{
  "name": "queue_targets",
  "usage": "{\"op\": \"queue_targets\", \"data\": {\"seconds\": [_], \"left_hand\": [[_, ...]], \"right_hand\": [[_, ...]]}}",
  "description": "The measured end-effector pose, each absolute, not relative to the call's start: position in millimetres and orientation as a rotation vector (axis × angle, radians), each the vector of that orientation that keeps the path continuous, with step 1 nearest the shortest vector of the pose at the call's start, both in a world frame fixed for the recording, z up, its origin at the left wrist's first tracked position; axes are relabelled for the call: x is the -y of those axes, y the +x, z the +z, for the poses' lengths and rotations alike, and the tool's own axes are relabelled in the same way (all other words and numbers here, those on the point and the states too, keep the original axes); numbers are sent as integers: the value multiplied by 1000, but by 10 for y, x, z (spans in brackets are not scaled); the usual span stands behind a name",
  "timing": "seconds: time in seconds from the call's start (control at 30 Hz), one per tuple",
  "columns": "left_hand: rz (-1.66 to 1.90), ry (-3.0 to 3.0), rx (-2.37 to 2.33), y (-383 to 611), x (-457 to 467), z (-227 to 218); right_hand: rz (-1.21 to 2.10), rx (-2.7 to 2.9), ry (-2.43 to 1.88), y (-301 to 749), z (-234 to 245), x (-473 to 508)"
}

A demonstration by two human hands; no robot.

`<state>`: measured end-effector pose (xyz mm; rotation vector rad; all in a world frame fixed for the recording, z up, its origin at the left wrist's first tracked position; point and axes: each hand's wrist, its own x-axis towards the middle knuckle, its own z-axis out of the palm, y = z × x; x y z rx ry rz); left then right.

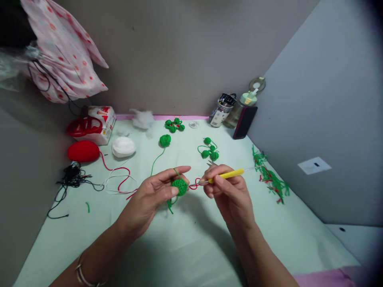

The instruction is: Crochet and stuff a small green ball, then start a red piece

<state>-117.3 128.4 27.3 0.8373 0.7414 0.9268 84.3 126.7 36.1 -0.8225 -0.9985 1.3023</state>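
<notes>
My left hand [155,191] pinches a small round green crochet piece [179,186] between thumb and fingers above the pale green table cover [185,247]. A green yarn tail hangs from it. My right hand [229,191] grips a yellow-handled crochet hook [227,174], its metal tip pointing left at the green piece. A red yarn strand [194,185] loops between the hook tip and the piece and trails left across the table toward a red yarn ball [83,151].
A white yarn ball [123,146], black yarn tangle [72,177], box [100,123], and white stuffing [143,118] lie at the back left. Green crochet balls [174,125] [209,149] sit mid-table. Yarn scraps [271,177] lie right. A jar [221,111], bottle and phone [244,121] stand at back right.
</notes>
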Motion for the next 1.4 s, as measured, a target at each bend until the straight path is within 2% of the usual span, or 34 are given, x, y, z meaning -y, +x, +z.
{"op": "queue_targets", "data": {"seconds": [0.1, 0.3, 0.5, 0.67, 0.73, 0.9, 1.0, 1.23, 1.4], "left_hand": [[938, 877, -761, -1120, -1260, 229], [924, 834, -714, -1014, -1173, 176], [948, 835, -763, -1029, -1181, 210], [962, 764, -792, -965, -1150, 230], [934, 662, -696, -966, -1155, 248], [911, 567, -567, -1033, -1202, 281], [928, 610, -552, -1043, -1198, 253], [931, 733, -602, -1046, -1212, 179], [913, 715, -616, -1060, -1227, 198]], "right_hand": [[1367, 1059, -806, 798, 326, -1241], [788, 1367, -871, 750, 237, -1170], [798, 1499, -859, 802, 243, -1180], [167, 1810, -867, 745, 168, -1074], [222, 1743, -873, 775, 174, -1076], [812, 1292, -792, 906, 277, -1209], [1028, 1216, -722, 891, 282, -1249], [815, 1466, -787, 789, 222, -1190], [859, 1403, -775, 787, 214, -1201]]}}
